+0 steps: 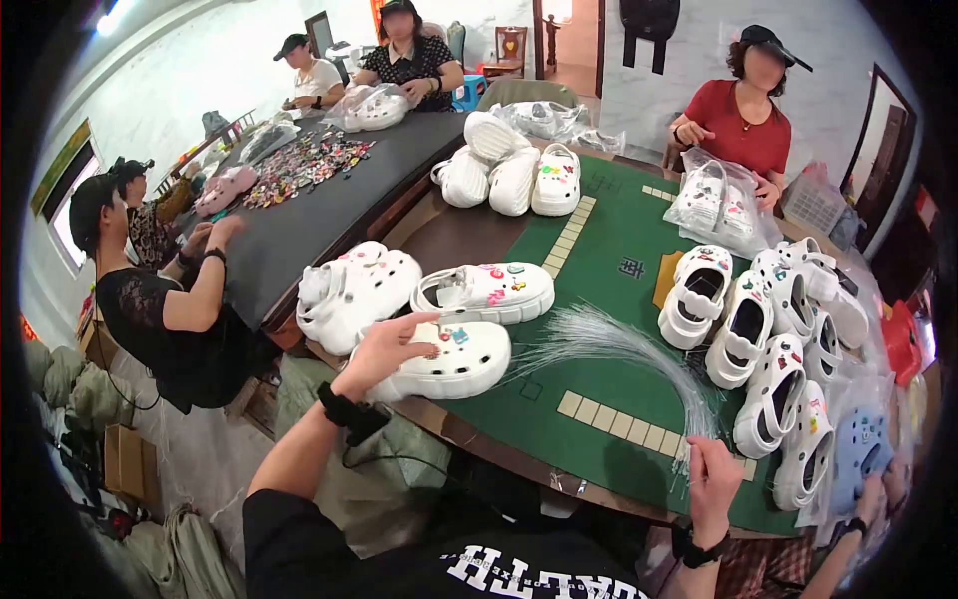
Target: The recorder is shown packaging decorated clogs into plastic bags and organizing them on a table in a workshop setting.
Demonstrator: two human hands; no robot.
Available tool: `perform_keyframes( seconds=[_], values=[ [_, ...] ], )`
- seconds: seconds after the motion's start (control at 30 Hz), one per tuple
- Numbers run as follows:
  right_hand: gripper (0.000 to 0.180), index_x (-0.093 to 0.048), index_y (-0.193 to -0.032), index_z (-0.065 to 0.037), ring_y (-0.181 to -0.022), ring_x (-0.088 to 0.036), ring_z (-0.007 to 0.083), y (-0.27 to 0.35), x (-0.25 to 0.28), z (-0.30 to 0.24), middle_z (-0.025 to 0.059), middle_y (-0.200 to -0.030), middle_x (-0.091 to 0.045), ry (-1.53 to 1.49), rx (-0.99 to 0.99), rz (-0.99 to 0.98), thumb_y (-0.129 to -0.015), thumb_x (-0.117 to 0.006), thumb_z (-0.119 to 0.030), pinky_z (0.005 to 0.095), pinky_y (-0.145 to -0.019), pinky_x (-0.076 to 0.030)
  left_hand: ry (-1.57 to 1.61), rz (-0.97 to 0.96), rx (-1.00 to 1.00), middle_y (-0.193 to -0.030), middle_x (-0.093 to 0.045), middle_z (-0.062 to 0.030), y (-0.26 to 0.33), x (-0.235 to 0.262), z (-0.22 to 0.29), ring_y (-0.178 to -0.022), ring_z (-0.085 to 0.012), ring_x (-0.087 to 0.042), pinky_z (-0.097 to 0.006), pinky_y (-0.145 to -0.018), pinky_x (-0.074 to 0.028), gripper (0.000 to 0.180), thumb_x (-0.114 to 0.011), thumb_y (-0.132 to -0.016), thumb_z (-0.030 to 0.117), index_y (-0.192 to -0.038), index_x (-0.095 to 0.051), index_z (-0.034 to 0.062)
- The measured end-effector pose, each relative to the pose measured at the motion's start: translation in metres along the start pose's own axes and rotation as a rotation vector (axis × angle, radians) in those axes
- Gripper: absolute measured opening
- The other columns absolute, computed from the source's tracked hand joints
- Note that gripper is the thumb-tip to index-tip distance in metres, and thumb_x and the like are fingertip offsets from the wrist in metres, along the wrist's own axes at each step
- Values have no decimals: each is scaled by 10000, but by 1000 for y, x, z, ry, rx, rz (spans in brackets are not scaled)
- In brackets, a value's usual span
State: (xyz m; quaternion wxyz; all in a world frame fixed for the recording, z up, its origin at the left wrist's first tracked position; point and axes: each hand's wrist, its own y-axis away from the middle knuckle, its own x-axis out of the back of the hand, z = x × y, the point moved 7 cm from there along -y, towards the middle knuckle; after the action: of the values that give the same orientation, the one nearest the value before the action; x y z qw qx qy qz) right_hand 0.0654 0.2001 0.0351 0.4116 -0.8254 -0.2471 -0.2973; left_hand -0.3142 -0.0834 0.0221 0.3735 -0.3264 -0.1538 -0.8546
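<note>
A white clog (474,364) with small colourful charms lies at the table's near left edge. My left hand (384,354) rests over its heel end, fingers apart and reaching toward the charms. Beside it, farther back, are another charm-covered white clog (534,292) and several more white clogs (374,275). A fanned bundle of thin clear plastic strands (639,349) curves across the green table top. At the bundle's near right end, my right hand (711,479) is closed, its fingertips pinching strands. What sits inside the closed palm is hidden.
Several white clogs (748,319) line the table's right side, near a bagged blue clog (863,449) and a neighbour's hand (873,494). White clogs (509,170) are stacked at the back. Across the green table (599,250), a person in red holds bagged clogs (714,200). Others work at a dark table (299,235).
</note>
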Motion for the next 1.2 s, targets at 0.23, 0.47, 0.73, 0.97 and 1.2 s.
perform_keyframes(
  seconds=[0.23,0.47,0.73,0.97,1.2],
  values=[
    [79,-676,-913,-62,-542,-523,239,9,3,0,97,-677,-547,19,20,38,-841,-652,-40,335,-504,-396,565,-138,63,-878,-672,-60,-45,-51,23,-770,-122,-635,-264,-711,-536,446,-588,-922,81,-1341,-483,-28],
    [143,-692,-959,-99,-627,-603,275,27,16,9,104,-730,-611,6,-5,21,-846,-692,-188,368,-542,-478,-334,-74,-317,-1112,-570,-167,-68,-21,15,-1071,-344,-553,-399,-948,-440,536,-731,-678,22,-1181,-550,-12],
    [251,-531,-883,-46,-725,-586,298,65,-60,26,107,-789,-530,-49,10,-35,-945,-554,-288,402,-611,-483,-9,-34,-978,-1067,-605,-155,-231,-176,42,-918,-254,-584,-370,-763,-468,501,-701,-775,101,-1234,-537,-15],
    [275,-466,-791,-65,-686,-536,261,86,-67,31,86,-730,-452,71,93,170,-956,-544,-272,379,-583,-453,6,-244,-1094,-1067,-619,-151,-172,-256,161,-896,-234,-596,-355,-744,-484,410,-643,-846,123,-1227,-562,-6],
    [355,-487,-689,-114,-620,-532,252,87,-66,20,65,-641,-466,176,165,243,-964,-547,-331,383,-522,-431,-40,-336,-1081,-1066,-634,-147,-67,-238,195,-874,-215,-607,-341,-725,-500,335,-585,-917,144,-1220,-587,2]
  ],
)
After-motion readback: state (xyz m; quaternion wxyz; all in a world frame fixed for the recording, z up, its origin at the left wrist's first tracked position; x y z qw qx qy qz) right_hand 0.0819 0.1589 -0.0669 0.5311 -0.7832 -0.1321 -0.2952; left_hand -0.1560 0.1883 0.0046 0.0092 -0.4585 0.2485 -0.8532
